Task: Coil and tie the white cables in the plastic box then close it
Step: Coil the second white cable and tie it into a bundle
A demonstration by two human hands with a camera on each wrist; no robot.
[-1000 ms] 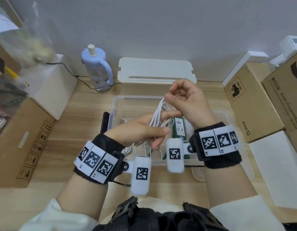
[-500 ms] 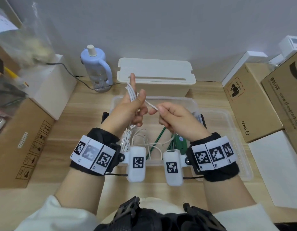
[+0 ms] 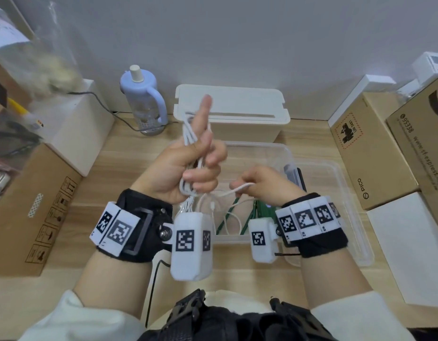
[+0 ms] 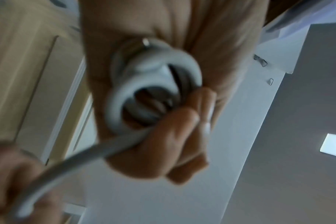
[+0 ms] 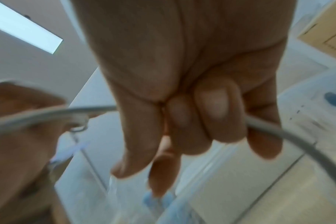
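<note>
The person holds both hands above one clear plastic box that sits open on the wooden tabletop. The left hand is raised, its fingers curled round a bundle of white cable wound in several loops, with one finger pointing straight up. From that bundle a single strand runs down and across to the right hand, whose fingers are closed tight round it, just over the box. More loose white cable lies inside the box beside two green strips. Behind stands one white lidded bin and one pale blue bottle. Three cardboard cartons show: one to the left and two to the right.
</note>
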